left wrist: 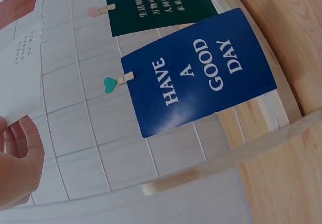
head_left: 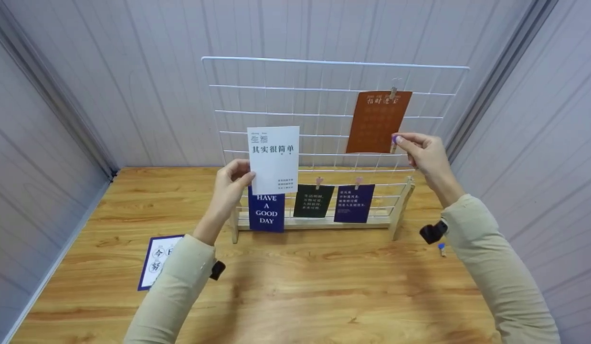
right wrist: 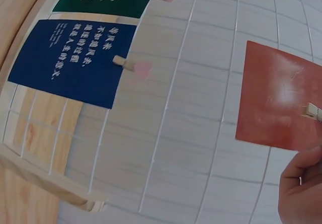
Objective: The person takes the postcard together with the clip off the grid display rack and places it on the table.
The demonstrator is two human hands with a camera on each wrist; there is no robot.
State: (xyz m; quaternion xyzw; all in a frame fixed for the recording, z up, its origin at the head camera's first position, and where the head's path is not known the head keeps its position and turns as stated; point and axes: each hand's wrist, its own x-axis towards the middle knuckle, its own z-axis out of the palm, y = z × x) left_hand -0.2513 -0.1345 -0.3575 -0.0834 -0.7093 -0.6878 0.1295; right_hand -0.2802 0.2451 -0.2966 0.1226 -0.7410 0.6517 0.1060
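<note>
At centre-left, the left hand (head_left: pixel 230 186) pinches 1 white card (head_left: pixel 274 165); at centre-right, the right hand (head_left: pixel 428 155) pinches 1 purple-topped clip (head_left: pixel 395 139) near the orange card (head_left: pixel 377 124).

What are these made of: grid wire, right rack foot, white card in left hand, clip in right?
Grid wire: probably white-coated metal; thin, straight, shiny rods.
Right rack foot: likely wood; pale tan, matte.
White card: likely stiff paper, matte; stays flat though pinched at one edge.
Clip: tan body looks wooden; purple tip could be painted wood or plastic, too small to tell.
</note>
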